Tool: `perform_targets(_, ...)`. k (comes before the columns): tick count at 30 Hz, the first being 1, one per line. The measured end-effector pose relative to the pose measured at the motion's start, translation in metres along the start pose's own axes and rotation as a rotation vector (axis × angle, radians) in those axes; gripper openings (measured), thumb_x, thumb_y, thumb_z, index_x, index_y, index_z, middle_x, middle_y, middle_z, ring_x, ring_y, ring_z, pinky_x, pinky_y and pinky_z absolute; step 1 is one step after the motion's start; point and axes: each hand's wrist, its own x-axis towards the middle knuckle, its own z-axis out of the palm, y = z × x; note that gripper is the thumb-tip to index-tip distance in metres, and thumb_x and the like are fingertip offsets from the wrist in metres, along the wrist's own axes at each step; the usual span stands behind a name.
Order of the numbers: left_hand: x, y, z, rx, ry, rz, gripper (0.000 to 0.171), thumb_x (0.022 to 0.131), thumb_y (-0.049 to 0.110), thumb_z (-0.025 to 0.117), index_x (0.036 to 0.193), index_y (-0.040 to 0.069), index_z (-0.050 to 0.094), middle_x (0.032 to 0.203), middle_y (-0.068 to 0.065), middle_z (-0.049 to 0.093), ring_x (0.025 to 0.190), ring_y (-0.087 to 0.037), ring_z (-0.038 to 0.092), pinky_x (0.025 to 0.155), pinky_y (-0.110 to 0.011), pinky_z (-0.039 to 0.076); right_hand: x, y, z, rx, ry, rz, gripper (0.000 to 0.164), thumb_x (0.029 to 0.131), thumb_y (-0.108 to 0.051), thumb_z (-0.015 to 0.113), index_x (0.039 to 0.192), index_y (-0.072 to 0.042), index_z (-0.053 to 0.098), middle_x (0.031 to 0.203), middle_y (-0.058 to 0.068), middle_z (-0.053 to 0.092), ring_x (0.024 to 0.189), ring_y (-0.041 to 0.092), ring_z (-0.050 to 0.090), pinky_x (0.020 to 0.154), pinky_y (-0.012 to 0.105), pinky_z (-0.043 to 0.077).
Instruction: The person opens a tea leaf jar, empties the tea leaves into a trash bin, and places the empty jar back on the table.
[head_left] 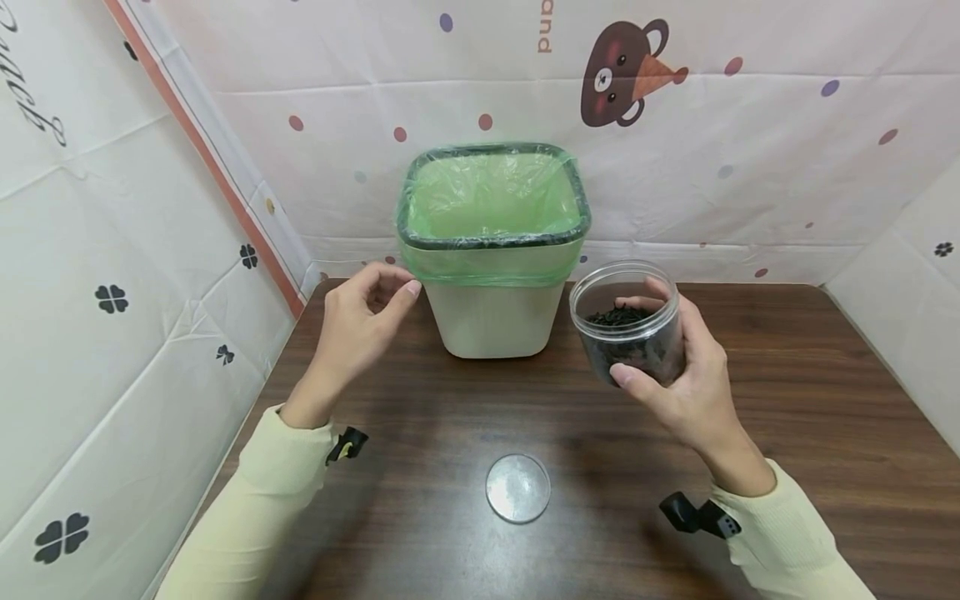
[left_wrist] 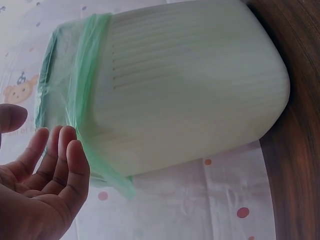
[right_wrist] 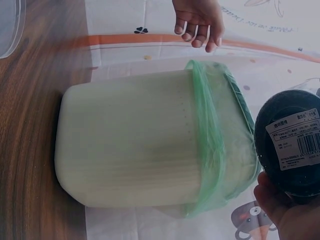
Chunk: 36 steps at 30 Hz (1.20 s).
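Fingers of right hand grip jar round its sides, best hold, probably light, stiff, slick; left hand's curve loosely, empty.

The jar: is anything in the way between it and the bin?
Nothing visible is. The right hand holds the jar to the right of the bin; the lid lies apart on the table, and the left hand is across the bin.

Clear jar — lidless, tilted, dark shreds inside
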Motion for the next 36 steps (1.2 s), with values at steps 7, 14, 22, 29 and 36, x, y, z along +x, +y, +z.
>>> perform_targets(7, 0.002, 0.014, -0.004, -0.005, 0.006, -0.005, 0.011, 0.087, 0.017, 0.062, 0.092, 0.008, 0.065, 0.076, -0.002, 0.063, 0.067, -0.014, 0.054, 0.060, -0.026, 0.045, 0.002, 0.000, -0.001, -0.024, 0.012, -0.007, 0.076, 0.059, 0.012, 0.067, 0.131, 0.007, 0.042, 0.108, 0.037, 0.052, 0.099, 0.033, 0.053, 0.084, 0.019, 0.043)
perform_targets(14, 0.004, 0.030, -0.008, -0.009, 0.014, -0.014, 0.010, 0.087, 0.012, 0.062, 0.092, 0.003, 0.065, 0.076, -0.008, 0.063, 0.066, -0.019, 0.054, 0.060, -0.028, 0.044, 0.006, -0.002, -0.001, -0.026, 0.027, -0.004, 0.076, 0.058, 0.012, 0.068, 0.130, 0.005, 0.043, 0.108, 0.036, 0.052, 0.100, 0.033, 0.053, 0.084, 0.020, 0.043)
perform_targets(22, 0.007, 0.029, -0.011, -0.016, 0.010, -0.035, 0.011, 0.088, 0.013, 0.061, 0.093, 0.004, 0.064, 0.076, -0.009, 0.064, 0.065, -0.019, 0.057, 0.057, -0.029, 0.043, 0.010, -0.003, -0.002, -0.019, 0.043, 0.006, 0.076, 0.059, 0.013, 0.067, 0.131, 0.003, 0.044, 0.109, 0.037, 0.052, 0.099, 0.031, 0.054, 0.082, 0.020, 0.043)
perform_targets(29, 0.012, 0.018, -0.011, -0.031, 0.010, -0.047, 0.013, 0.089, 0.018, 0.060, 0.094, 0.007, 0.065, 0.077, -0.008, 0.064, 0.064, -0.019, 0.058, 0.056, -0.028, 0.045, 0.012, -0.004, -0.003, -0.022, 0.044, 0.018, 0.076, 0.060, 0.012, 0.067, 0.132, 0.005, 0.043, 0.110, 0.038, 0.051, 0.099, 0.031, 0.054, 0.082, 0.019, 0.044)
perform_targets(36, 0.018, -0.014, -0.008, -0.013, 0.009, -0.053, 0.025, 0.089, 0.041, 0.057, 0.095, 0.018, 0.065, 0.076, 0.006, 0.064, 0.064, -0.012, 0.059, 0.056, -0.029, 0.048, 0.013, -0.004, -0.003, -0.022, 0.046, 0.007, 0.076, 0.060, 0.013, 0.067, 0.131, 0.006, 0.042, 0.109, 0.038, 0.052, 0.098, 0.028, 0.054, 0.081, 0.019, 0.044)
